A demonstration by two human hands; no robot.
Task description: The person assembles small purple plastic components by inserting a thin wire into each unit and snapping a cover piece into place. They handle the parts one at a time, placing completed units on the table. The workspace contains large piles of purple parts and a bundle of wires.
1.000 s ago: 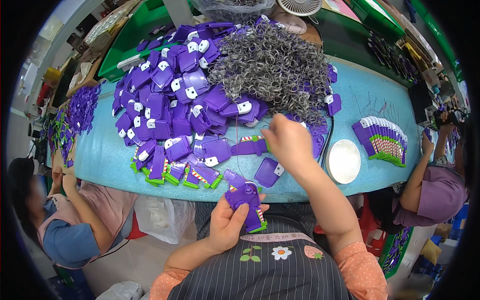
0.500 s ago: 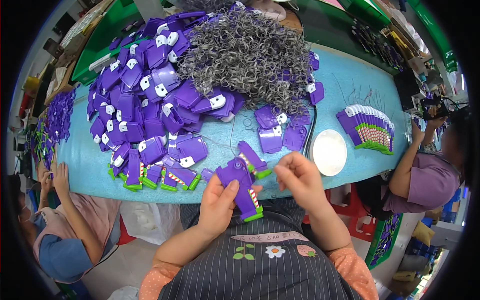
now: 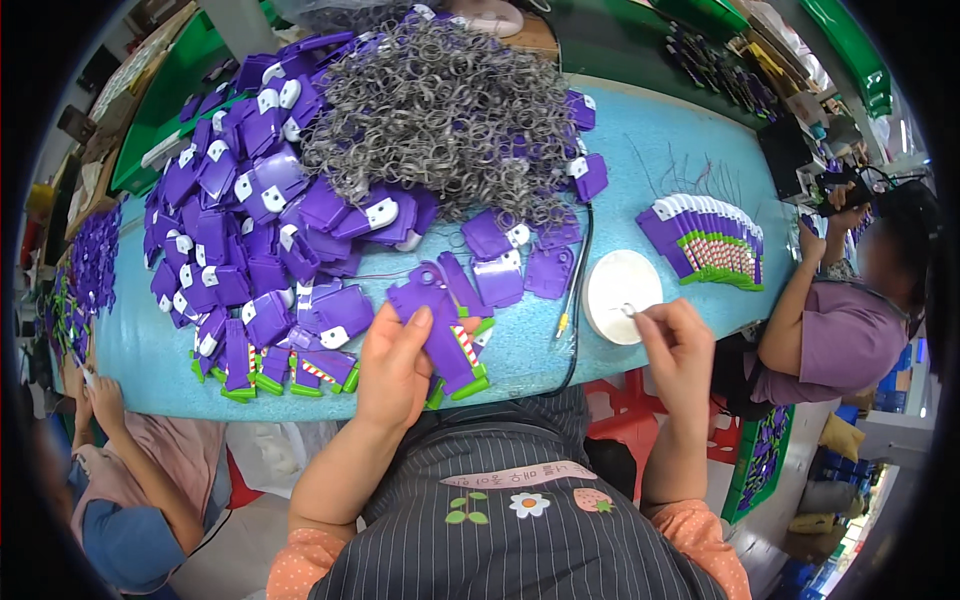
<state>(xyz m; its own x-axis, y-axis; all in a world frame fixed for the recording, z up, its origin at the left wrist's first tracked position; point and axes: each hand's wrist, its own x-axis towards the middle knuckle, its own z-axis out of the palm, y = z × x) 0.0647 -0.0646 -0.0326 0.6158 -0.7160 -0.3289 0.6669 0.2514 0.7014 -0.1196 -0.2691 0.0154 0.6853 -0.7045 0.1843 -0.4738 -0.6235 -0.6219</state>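
My left hand (image 3: 395, 360) is closed around a purple plastic leg-shaped toy part (image 3: 450, 345) with a green foot and a red-and-white striped edge. A second purple piece (image 3: 460, 285) stands up beside it, and a thin wire trails away to the left. At the near rim of a round white dish (image 3: 610, 280), my right hand (image 3: 680, 350) has thumb and forefinger pinched together. Something tiny and greyish shows at those fingertips, too small to name.
Purple shells with white tabs (image 3: 270, 185) are heaped at left, beside a large tangle of grey coiled wires (image 3: 440, 120). Fanned finished-looking purple-and-green parts (image 3: 705, 240) lie at right. A black cable (image 3: 580, 320) runs past the dish. Co-workers sit on both sides.
My right hand has moved right, from beside the purple part to the white dish. My left hand, still gripping the part, has shifted left and tilted it. The whole view has shifted slightly.
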